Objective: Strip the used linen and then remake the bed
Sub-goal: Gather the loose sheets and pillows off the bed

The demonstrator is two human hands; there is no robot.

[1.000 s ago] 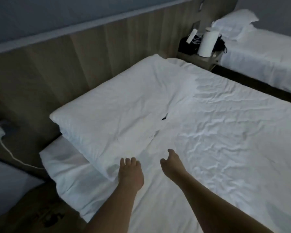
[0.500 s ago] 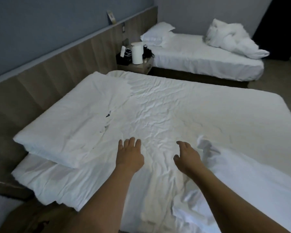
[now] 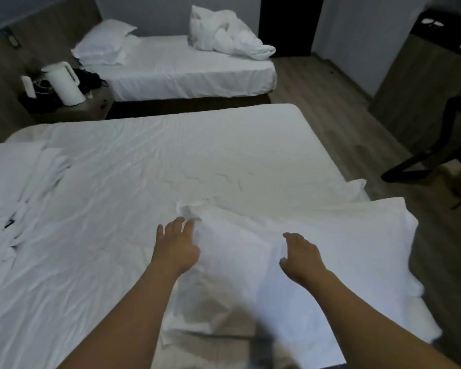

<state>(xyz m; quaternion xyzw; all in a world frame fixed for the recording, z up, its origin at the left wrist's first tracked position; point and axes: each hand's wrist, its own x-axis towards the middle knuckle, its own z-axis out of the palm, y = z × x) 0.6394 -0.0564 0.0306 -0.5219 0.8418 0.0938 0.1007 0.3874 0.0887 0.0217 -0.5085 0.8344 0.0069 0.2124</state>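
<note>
A wide bed (image 3: 171,155) covered with a wrinkled white sheet fills the middle of the view. A folded white duvet (image 3: 8,182) lies at its left end. A loose bundle of white linen (image 3: 317,249) lies on the bed's near right part, reaching the foot corner. My left hand (image 3: 176,249) hovers with fingers spread at the bundle's left edge, fingertips near a raised fold. My right hand (image 3: 301,257) reaches out over the middle of the bundle, fingers relaxed and holding nothing.
A second bed (image 3: 186,67) stands behind with a pillow (image 3: 104,41) and a crumpled white duvet (image 3: 229,38). A nightstand (image 3: 72,105) between the beds carries a white kettle (image 3: 64,81). A dark chair (image 3: 437,145) stands on the wooden floor at right.
The view has swung right, from the folded duvet at the bed's head toward its foot. Both hands moved right onto the loose linen bundle, which came into view.
</note>
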